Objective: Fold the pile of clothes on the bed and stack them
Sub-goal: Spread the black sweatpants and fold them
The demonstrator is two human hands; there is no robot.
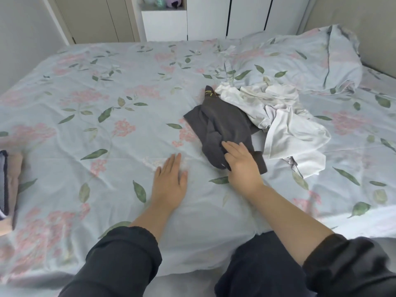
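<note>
Head view: bed (107, 82) with a pale blue floral sheet fills the frame, wrinkled in the middle. Left grip (170, 183) is released: palm down, fingers straight and together, flat on bare sheet, touching no garment. Right grip (241, 166) is also released: laid on the near end of the dark grey garment (222, 123), fingers mostly straight on top of the cloth, thumb at the cloth's left edge. No clear pinch visible, and the hand is slightly blurred. The dark grey garment lies crumpled right of centre on the bed, running away from the person, with a small yellow-striped detail at its far tip. Its right side touches and partly tucks under the white clothes (285, 125), a loose unfolded heap just beside it on the right. The two grips are near each other, the left on the sheet just left of the grey garment's near end. The folded stack (8, 185) sits at the far left edge of the bed, well apart from the heap and mostly cut off by the frame; dark and beige layers show. Pillow (310, 61) in matching fabric sits at top right behind the white clothes. Both forearms are bare, with dark sleeves (120, 260) pushed up. Behind the bed are the wardrobe doors (96, 18) and a white shelf niche holding plush toys (169, 1), partly cropped.
</note>
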